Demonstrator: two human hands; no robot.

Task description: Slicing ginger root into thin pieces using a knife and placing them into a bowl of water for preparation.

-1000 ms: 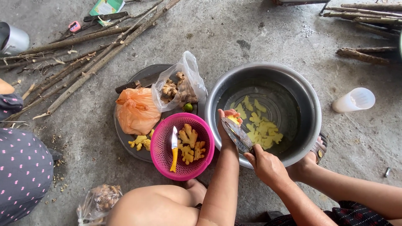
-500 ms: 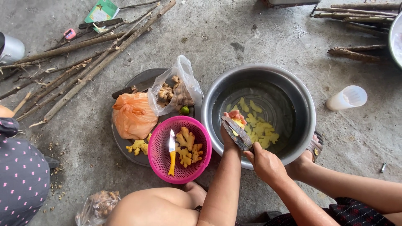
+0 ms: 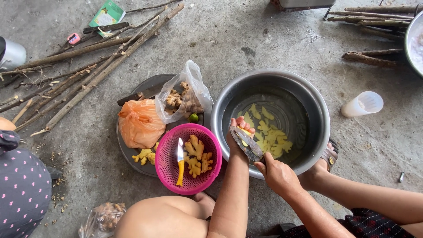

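Over the steel basin [image 3: 317,110], a piece of ginger [image 3: 243,130] is being held in the left hand [image 3: 239,134], its fingers curled and pinching the piece from above. A knife [image 3: 247,144] is being gripped in the right hand [image 3: 278,175], fingers closed round the handle, with the blade laid against the ginger and just beside the left fingertips. Peeled pieces [image 3: 269,134] are lying in water at the basin's bottom.

Judged from this grip, a slip is the likeliest trouble: wet ginger is being pinched close to the blade, so a thumb could be nicked, or the piece dropped into the water.

Just beside the basin, a pink colander [image 3: 169,152] is holding more ginger and a yellow-handled knife [image 3: 179,162]. Behind it, a dark tray [image 3: 150,83] is bearing an orange bag [image 3: 140,124] and a clear bag [image 3: 187,94] of unpeeled ginger. Sticks [image 3: 79,70] are lying well apart on the floor. A white cup [image 3: 363,104] is standing near the basin. Nothing is crowding the hands except the person's own knee [image 3: 158,218].
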